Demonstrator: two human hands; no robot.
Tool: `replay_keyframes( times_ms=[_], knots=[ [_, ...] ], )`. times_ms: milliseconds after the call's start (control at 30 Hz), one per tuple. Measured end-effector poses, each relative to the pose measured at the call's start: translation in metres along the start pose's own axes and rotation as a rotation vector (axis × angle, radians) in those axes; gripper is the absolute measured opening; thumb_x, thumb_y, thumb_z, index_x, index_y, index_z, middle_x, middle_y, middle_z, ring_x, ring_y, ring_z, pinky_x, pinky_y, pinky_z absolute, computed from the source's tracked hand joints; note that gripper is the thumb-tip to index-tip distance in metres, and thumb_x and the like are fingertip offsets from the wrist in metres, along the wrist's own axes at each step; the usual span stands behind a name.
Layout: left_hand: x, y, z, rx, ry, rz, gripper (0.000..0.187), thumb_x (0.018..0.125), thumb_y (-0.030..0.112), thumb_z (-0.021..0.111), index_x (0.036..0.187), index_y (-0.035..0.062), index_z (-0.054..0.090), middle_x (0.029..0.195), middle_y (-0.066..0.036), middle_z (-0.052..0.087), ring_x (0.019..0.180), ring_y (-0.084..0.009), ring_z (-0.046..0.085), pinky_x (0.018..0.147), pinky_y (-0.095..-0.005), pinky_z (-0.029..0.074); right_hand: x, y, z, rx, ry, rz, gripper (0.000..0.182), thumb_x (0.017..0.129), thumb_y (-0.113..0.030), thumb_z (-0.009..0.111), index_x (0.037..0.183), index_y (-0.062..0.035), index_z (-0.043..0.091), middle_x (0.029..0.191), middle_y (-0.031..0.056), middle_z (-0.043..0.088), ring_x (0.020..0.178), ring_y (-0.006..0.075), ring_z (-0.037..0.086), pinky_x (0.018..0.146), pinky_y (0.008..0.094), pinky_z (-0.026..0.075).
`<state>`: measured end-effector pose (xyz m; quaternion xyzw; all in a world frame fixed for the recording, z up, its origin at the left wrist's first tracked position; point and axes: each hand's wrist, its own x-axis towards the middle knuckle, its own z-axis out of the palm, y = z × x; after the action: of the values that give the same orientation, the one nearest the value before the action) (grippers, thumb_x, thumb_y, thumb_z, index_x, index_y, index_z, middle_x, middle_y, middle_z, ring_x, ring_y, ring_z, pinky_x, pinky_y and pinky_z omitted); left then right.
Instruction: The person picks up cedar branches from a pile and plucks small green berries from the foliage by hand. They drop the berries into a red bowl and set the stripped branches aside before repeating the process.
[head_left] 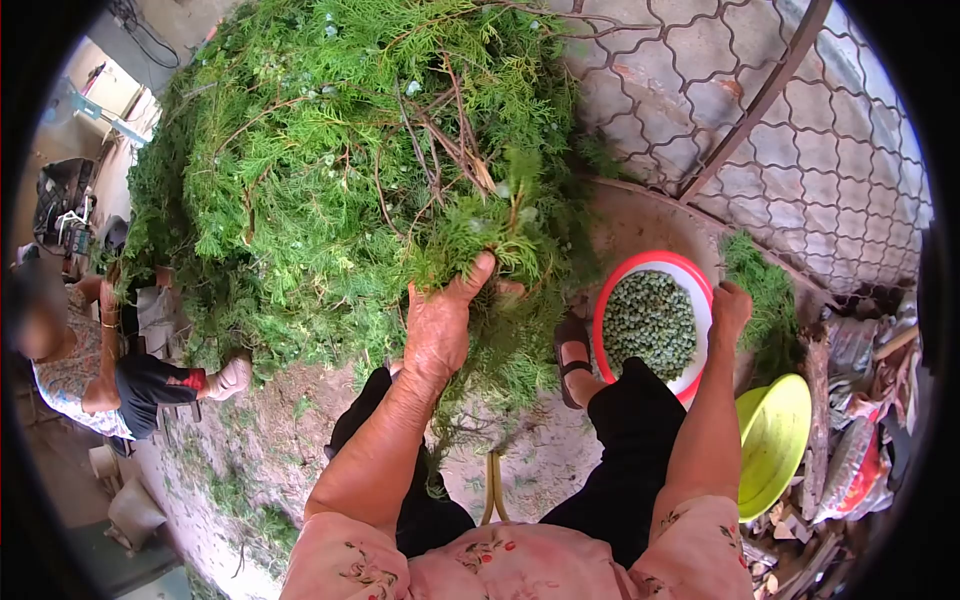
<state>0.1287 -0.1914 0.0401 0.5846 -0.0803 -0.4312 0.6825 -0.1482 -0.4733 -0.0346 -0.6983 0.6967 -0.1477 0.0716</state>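
My left hand is closed around a leafy evergreen sprig, with the thumb on top and the leaves pointing away from me. It is at the near edge of a big heap of cut evergreen branches, which carry small pale blue-green cones. My right hand is by the right rim of a red-rimmed white basin, fingers curled in. What they hold, if anything, is hidden. Many small round green cones fill the bottom of the basin, which stands beside my right foot.
A yellow-green basin leans at the right by bags and wood scraps. Wire mesh with a metal bar lies at the upper right. Another person sits at the left beside the heap. Loose green bits litter the floor.
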Motion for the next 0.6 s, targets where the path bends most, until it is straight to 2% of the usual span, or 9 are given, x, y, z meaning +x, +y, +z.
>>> replay_keyframes(
  times_ms=[67, 133, 200, 267, 367, 433, 533, 600],
  knots=[
    [-0.003, 0.000, 0.004, -0.070, 0.019, 0.001, 0.038, 0.082, 0.024, 0.065, 0.109, -0.0008, 0.052, 0.094, -0.014, 0.064, 0.077, -0.0228, 0.064, 0.067, -0.0357, 0.054, -0.001, -0.013, 0.006, 0.611, -0.023, -0.126, 0.024, 0.076, -0.016, 0.057, 0.089, 0.0014, 0.067, 0.082, 0.0141, 0.067, 0.070, 0.0220, 0.063, 0.066, 0.0327, 0.049],
    [-0.007, 0.005, 0.009, -0.138, 0.038, 0.003, 0.037, 0.081, 0.021, 0.066, 0.108, -0.0010, 0.052, 0.095, -0.013, 0.064, 0.078, -0.0232, 0.064, 0.066, -0.0356, 0.055, -0.029, -0.072, -0.032, 1.044, -0.189, -0.064, 0.023, 0.080, -0.015, 0.061, 0.096, 0.0024, 0.065, 0.079, 0.0073, 0.064, 0.067, 0.0128, 0.059, 0.061, 0.0251, 0.047],
    [-0.010, 0.008, 0.013, -0.210, 0.062, -0.064, 0.035, 0.079, 0.014, 0.068, 0.107, 0.0002, 0.053, 0.096, -0.011, 0.062, 0.079, -0.0227, 0.063, 0.062, -0.0345, 0.055, -0.053, -0.110, -0.047, 1.284, -0.283, -0.244, 0.017, 0.083, -0.007, 0.058, 0.097, -0.0003, 0.064, 0.077, 0.0050, 0.063, 0.066, 0.0101, 0.059, 0.060, 0.0209, 0.047],
    [-0.008, 0.004, 0.016, -0.199, 0.057, -0.019, 0.033, 0.078, 0.013, 0.069, 0.105, 0.0000, 0.055, 0.094, -0.009, 0.062, 0.077, -0.0200, 0.062, 0.059, -0.0317, 0.054, -0.090, -0.147, -0.066, 1.447, -0.390, -0.343, 0.016, 0.083, -0.003, 0.056, 0.097, 0.0010, 0.063, 0.079, 0.0060, 0.063, 0.065, 0.0103, 0.059, 0.060, 0.0216, 0.048],
    [-0.009, 0.004, 0.020, -0.172, 0.040, 0.040, 0.030, 0.077, 0.012, 0.069, 0.102, -0.0004, 0.058, 0.091, -0.007, 0.063, 0.076, -0.0167, 0.061, 0.055, -0.0280, 0.054, -0.132, -0.176, -0.083, 1.370, -0.561, -0.432, 0.014, 0.083, -0.002, 0.057, 0.096, 0.0012, 0.063, 0.082, 0.0063, 0.064, 0.062, 0.0091, 0.058, 0.054, 0.0204, 0.046],
    [-0.011, 0.006, 0.022, -0.157, 0.026, 0.053, 0.030, 0.077, 0.011, 0.069, 0.102, -0.0005, 0.058, 0.091, -0.007, 0.062, 0.076, -0.0161, 0.061, 0.054, -0.0272, 0.053, -0.145, -0.183, -0.087, 1.307, -0.720, -0.374, 0.015, 0.083, -0.001, 0.057, 0.096, -0.0001, 0.063, 0.082, 0.0055, 0.064, 0.060, 0.0067, 0.056, 0.049, 0.0187, 0.044],
    [-0.011, 0.006, 0.022, -0.125, -0.005, 0.007, 0.027, 0.077, 0.010, 0.067, 0.101, -0.0010, 0.060, 0.089, -0.006, 0.063, 0.077, -0.0147, 0.060, 0.060, -0.0274, 0.052, -0.152, -0.189, -0.081, 1.270, -0.776, -0.380, 0.020, 0.081, 0.000, 0.059, 0.100, -0.0014, 0.063, 0.085, 0.0048, 0.064, 0.059, 0.0042, 0.053, 0.048, 0.0181, 0.044],
    [-0.008, 0.001, 0.019, -0.131, -0.010, 0.066, 0.026, 0.077, 0.010, 0.066, 0.100, -0.0007, 0.061, 0.088, -0.005, 0.063, 0.076, -0.0120, 0.058, 0.066, -0.0270, 0.049, -0.155, -0.190, -0.072, 1.254, -0.765, -0.434, 0.022, 0.080, 0.000, 0.060, 0.102, -0.0017, 0.062, 0.087, 0.0044, 0.063, 0.059, 0.0036, 0.053, 0.048, 0.0183, 0.044]
  ],
)
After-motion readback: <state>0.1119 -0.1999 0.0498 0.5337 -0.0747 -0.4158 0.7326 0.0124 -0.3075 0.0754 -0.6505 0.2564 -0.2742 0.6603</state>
